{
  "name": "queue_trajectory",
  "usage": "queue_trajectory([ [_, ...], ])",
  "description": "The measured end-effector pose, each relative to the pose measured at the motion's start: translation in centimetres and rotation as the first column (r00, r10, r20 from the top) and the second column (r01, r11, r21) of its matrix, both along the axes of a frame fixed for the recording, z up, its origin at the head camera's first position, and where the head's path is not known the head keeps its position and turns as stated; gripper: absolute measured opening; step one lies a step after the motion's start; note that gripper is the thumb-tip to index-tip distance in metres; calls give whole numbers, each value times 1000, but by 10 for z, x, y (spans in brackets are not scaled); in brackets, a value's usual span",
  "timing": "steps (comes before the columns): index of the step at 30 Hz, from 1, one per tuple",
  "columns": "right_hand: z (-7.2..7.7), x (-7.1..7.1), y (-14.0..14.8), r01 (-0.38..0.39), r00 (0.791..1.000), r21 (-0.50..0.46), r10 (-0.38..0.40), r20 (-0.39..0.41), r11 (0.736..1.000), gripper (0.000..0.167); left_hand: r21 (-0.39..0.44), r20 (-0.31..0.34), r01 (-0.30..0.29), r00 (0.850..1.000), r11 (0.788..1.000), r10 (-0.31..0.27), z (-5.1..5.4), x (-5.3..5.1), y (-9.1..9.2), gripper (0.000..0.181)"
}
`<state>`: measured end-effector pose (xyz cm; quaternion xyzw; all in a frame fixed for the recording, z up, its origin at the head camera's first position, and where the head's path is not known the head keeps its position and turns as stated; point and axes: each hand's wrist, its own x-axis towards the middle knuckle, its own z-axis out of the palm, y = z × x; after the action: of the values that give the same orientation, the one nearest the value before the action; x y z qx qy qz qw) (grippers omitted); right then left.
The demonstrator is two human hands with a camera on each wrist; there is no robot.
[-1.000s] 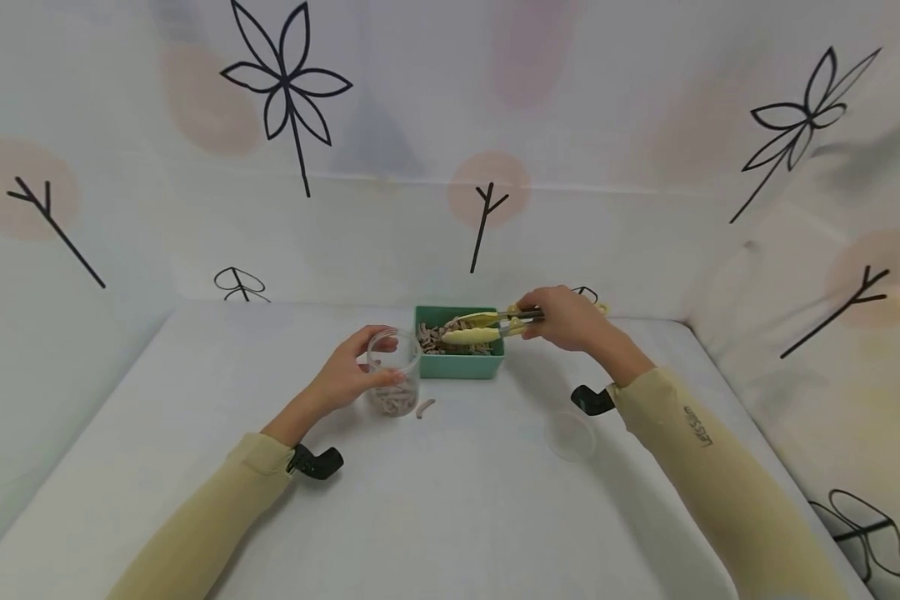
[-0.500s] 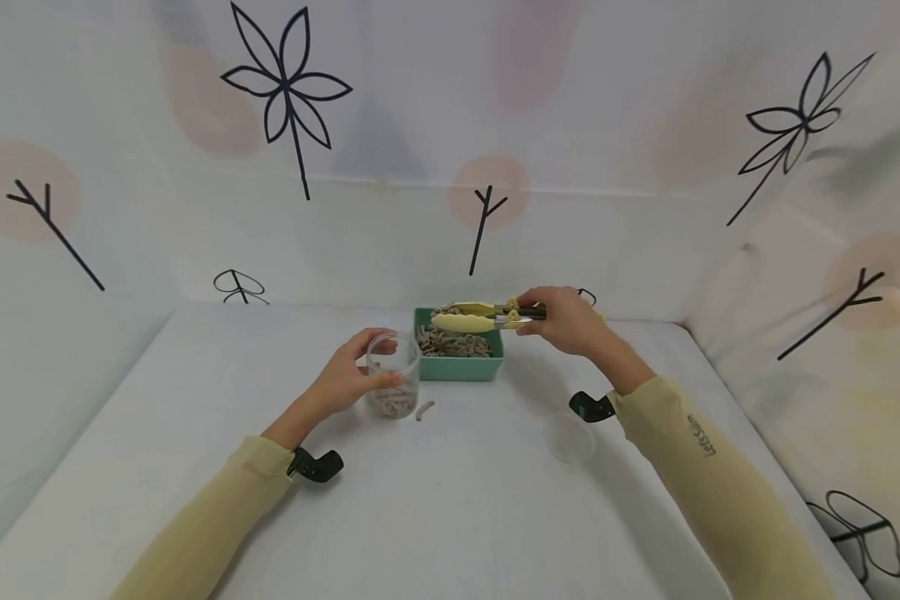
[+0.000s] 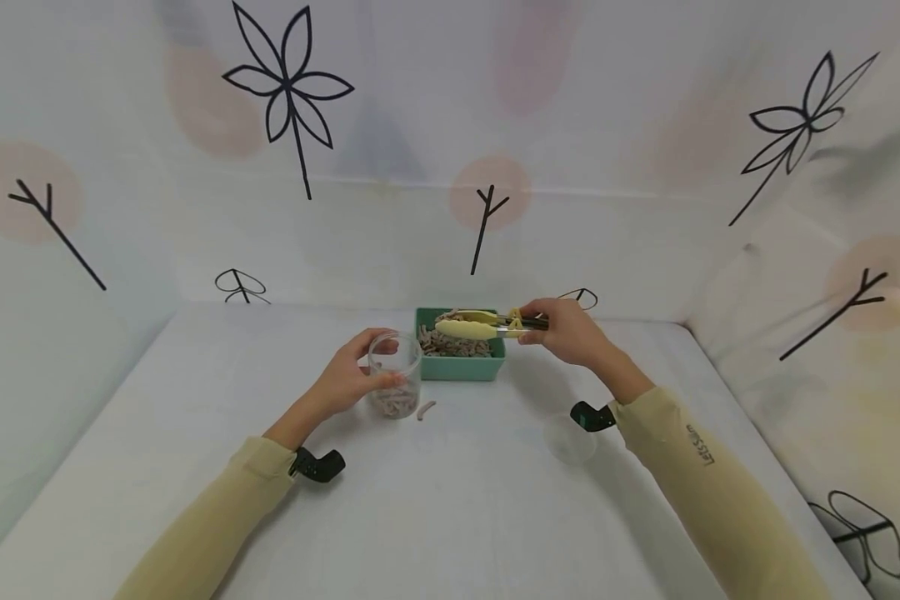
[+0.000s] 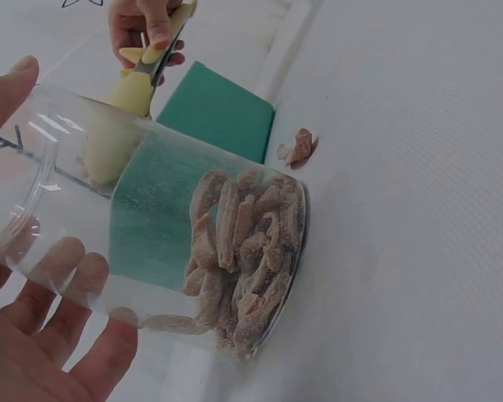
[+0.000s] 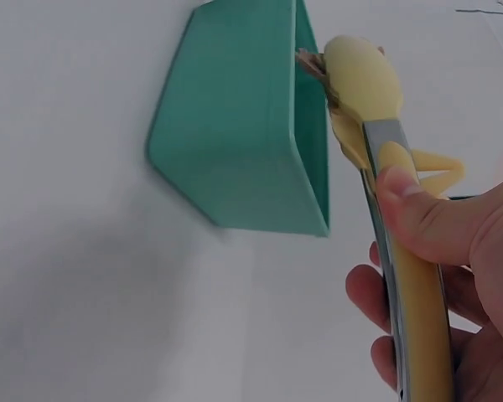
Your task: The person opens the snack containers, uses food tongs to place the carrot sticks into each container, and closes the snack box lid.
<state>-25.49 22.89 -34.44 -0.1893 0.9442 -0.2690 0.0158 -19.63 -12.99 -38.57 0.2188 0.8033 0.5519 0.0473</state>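
Note:
My left hand grips a clear plastic jar standing on the table, fingers and thumb round its side. Brown, finger-like dried pieces lie in the jar's bottom. Yellow-tipped tongs are held in my right hand, thumb on one arm and fingers on the other. The tongs' heads hover over a green rectangular box, pinching some brown pieces. More of the same pieces fill the box, which stands just right of the jar and behind it.
One loose brown piece lies on the white table by the jar's base. A clear round lid rests on the table below my right wrist. Patterned cloth hangs behind the table.
The tongs have risen out of the pieces in the box, now with some between their heads. My right hand dipped slightly in the last half second. My left hand and the jar stay put.

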Motion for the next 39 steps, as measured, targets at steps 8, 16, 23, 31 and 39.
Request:
queue_trajectory([
  [8, 5, 3, 4, -28, 1000, -17, 28, -7, 999, 42, 2, -6, -5, 1000, 1000, 5, 3, 5, -1, 66],
  [16, 32, 11, 3, -37, 999, -60, 35, -38, 997, 39, 0, -10, -13, 1000, 1000, 13, 3, 1, -1, 64],
  [23, 49, 22, -12, -106, 994, -81, 104, -29, 991, 38, 10, 4, -22, 1000, 1000, 22, -24, -17, -4, 69],
  [31, 54, 25, -41, -222, 975, -68, 221, -25, 973, 37, 26, 8, -26, 1000, 999, 26, -28, -18, -5, 66],
  [39, 54, 22, -61, -247, 969, 42, 247, -4, 968, 40, 25, 23, -29, 999, 999, 28, -29, -21, -4, 69],
])
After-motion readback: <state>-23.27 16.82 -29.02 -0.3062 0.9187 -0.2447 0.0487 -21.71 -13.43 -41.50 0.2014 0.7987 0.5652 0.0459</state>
